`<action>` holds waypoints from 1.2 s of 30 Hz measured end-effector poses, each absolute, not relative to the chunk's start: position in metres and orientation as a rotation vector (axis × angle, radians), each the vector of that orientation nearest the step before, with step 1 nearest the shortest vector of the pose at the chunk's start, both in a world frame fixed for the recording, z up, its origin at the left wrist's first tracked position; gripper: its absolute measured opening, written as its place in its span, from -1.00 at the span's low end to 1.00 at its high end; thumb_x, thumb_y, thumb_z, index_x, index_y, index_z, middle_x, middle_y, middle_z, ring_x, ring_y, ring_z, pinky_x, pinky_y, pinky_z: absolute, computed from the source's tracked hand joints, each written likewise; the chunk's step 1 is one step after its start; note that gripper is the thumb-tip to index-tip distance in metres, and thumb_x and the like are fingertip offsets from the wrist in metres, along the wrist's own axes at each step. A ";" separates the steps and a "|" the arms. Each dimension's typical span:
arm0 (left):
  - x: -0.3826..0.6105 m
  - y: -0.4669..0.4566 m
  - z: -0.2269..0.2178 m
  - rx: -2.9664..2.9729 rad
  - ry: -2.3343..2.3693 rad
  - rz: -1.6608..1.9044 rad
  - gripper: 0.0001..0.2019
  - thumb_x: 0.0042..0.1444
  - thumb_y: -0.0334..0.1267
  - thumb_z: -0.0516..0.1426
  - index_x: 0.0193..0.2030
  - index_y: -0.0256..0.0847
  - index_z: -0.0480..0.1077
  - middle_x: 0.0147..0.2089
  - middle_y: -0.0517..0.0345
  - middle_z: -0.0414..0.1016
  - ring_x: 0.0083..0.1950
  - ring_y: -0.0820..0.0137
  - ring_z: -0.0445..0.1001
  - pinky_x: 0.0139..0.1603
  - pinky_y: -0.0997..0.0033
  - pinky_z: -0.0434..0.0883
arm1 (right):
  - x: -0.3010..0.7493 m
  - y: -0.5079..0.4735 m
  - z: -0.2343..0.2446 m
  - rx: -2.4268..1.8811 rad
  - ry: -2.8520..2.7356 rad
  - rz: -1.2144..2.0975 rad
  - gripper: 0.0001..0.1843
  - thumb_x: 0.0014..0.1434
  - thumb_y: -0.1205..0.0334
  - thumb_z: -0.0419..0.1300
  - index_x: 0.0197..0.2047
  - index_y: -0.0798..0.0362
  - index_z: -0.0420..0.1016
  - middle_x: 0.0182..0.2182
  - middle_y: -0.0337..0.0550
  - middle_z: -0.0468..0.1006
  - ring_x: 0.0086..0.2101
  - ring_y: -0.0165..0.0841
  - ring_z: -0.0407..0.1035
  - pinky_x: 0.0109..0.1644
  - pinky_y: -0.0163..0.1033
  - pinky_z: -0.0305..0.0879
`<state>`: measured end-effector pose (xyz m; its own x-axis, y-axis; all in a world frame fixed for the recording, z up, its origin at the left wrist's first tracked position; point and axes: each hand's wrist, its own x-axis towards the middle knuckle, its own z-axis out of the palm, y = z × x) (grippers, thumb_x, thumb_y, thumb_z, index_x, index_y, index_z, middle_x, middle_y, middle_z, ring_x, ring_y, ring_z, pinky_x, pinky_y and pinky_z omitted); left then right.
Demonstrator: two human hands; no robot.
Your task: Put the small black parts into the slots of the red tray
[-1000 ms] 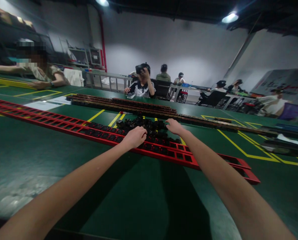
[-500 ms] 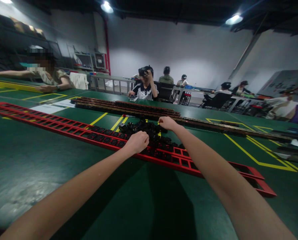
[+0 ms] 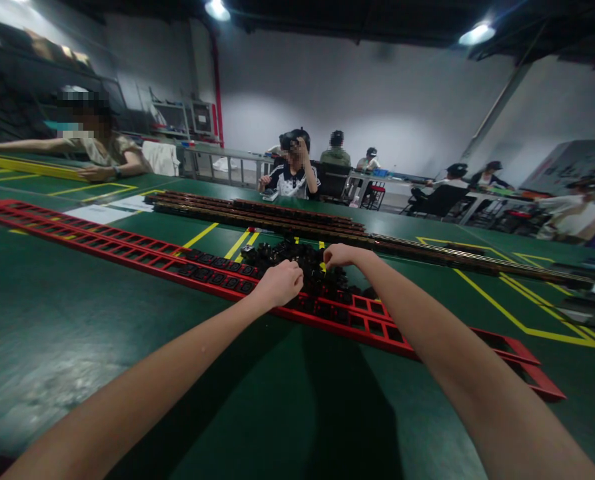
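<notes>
A long red frame (image 3: pixel 142 261) with two rows of rectangular openings lies slantwise across the green table. Square black parts (image 3: pixel 218 280) fill several openings in its middle stretch. My left hand (image 3: pixel 282 283) is over this stretch with its fingers curled closed; whatever they hold is hidden. Just behind the frame is a heap of small black parts (image 3: pixel 277 252). At the heap's right side, my right hand (image 3: pixel 344 255) points its bent, closed fingers downward. I cannot make out what is between those fingertips.
Bundled long dark strips (image 3: pixel 257 215) stretch across the table behind the heap. White paper sheets (image 3: pixel 102 212) lie at left, and yellow tape lines (image 3: pixel 492 303) mark the tabletop. One person (image 3: pixel 293 167) sits opposite, another (image 3: pixel 102 143) at far left; several more are farther back.
My right hand has moved slightly right and down, its fingers now pointing more downward at the heap. The left hand stays about where it was over the frame. The view has shifted a little.
</notes>
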<state>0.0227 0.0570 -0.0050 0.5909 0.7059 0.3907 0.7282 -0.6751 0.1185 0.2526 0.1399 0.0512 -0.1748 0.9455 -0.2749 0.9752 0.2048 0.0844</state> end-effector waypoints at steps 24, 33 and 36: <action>0.021 0.059 -0.007 -2.775 -1.236 -0.662 -0.73 0.33 -0.29 -0.02 -0.23 -0.20 0.50 -0.11 0.03 0.53 -0.02 0.29 0.44 -0.06 0.36 0.47 | 0.343 0.079 0.053 2.158 1.838 -1.105 -0.65 0.06 0.03 0.34 -0.11 0.01 0.55 -0.29 -0.12 0.51 -0.41 -0.39 0.38 -0.39 -0.28 0.37; 0.022 0.058 -0.006 -2.763 -1.263 -0.643 -0.73 0.32 -0.31 -0.03 -0.25 -0.21 0.50 -0.12 0.03 0.52 -0.01 0.29 0.44 -0.01 0.35 0.47 | 0.294 0.111 0.058 2.259 1.837 -0.488 -0.74 0.19 0.16 0.23 -0.23 0.21 0.59 -0.43 0.04 0.57 -0.36 -0.16 0.52 -0.24 -0.13 0.47; 0.023 0.056 -0.004 -2.763 -1.260 -0.639 -0.72 0.32 -0.31 -0.03 -0.26 -0.21 0.50 -0.13 0.02 0.52 -0.02 0.29 0.44 -0.03 0.35 0.48 | 0.266 0.126 0.051 2.248 2.142 -0.284 -0.70 0.22 0.26 0.16 -0.05 0.17 0.60 -0.12 0.07 0.62 -0.05 -0.14 0.49 0.05 -0.19 0.37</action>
